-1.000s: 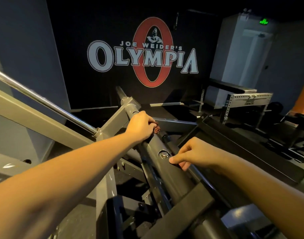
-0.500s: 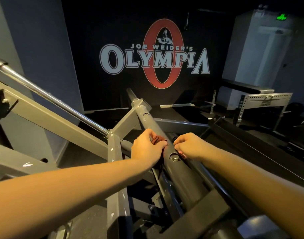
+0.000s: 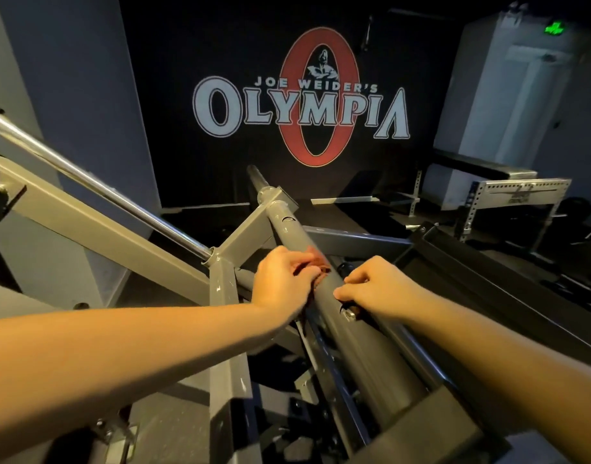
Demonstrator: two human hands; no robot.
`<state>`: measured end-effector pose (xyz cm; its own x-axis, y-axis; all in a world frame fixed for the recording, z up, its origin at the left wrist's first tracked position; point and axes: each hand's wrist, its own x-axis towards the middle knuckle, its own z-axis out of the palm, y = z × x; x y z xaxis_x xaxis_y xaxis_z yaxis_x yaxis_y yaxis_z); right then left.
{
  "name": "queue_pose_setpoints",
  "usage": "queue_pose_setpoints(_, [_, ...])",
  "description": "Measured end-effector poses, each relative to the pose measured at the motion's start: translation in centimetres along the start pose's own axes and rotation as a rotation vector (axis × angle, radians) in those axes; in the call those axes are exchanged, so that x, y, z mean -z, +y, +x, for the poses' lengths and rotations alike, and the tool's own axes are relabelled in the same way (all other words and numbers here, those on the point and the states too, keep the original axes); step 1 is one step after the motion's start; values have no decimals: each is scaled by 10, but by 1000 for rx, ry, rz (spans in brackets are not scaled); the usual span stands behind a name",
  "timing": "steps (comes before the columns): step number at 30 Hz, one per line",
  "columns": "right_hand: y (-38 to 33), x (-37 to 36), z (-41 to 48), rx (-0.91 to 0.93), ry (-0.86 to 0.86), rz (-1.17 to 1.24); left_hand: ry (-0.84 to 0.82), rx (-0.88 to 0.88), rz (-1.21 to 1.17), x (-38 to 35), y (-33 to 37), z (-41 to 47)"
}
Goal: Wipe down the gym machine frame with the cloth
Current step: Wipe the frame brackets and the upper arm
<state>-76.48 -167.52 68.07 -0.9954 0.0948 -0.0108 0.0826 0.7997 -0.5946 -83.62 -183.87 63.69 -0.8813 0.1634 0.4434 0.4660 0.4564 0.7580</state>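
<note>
GYM CLEAN-UP, MID-WIPE: A person's left hand [image 3: 282, 284] presses a reddish cloth [image 3: 317, 262] onto the sloping grey tube [image 3: 364, 349] of the gym machine frame [image 3: 126, 239], fingers [image 3: 304, 270] curled round the cloth and bunching it against the metal. The right hand [image 3: 381, 289] rests on the same tube just beside it, fingers folded in and thumb laid on the crown near a bolt [image 3: 349, 314] — whether it grips anything cannot be told. The wipe appears to be partway along this tube. The stretch up to the collar [image 3: 277, 195] and the length running down toward the camera look yet to be covered, so the next move likely calls for sliding the cloth along the tube with the right hand lifted clear. Room is tight — a grey upright post [image 3: 224, 313] stands close on the left, a chrome bar [image 3: 103, 189] meets the joint beyond, a black rail [image 3: 488, 279] runs alongside on the right, and the bolt head could snag the cloth
</note>
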Motion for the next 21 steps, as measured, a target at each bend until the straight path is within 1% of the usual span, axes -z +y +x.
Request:
queue_pose_setpoints(2, [-2,3,2,0,-23,-8,-84,-140,11,2,1,-6])
queue_pose_setpoints(4, [-1,2,3,14,-23,-20,-96,-199,9,-1,-7,7])
queue_pose_setpoints(8, [9,-4,1,57,8,-29,-11,-174,99,-11,-33,76])
queue_pose_setpoints(12, [13,-5,-1,92,18,5,-74,-106,170,-20,-59,137])
queue_pose_setpoints(14, [11,-1,0,105,-10,21,-85,-121,180,-18,-56,130])
queue_pose_setpoints(15, [10,1,1,102,-26,32,-99,-167,191,-12,-44,114])
queue_pose_setpoints(17, [7,5,1,88,-46,57,-217,-294,215,-3,-23,88])
queue_pose_setpoints(19, [6,7,1,86,-67,78,-419,-411,201,5,-3,73])
queue_pose_setpoints(21, [8,9,2,96,-91,98,-561,-464,249,6,5,78])
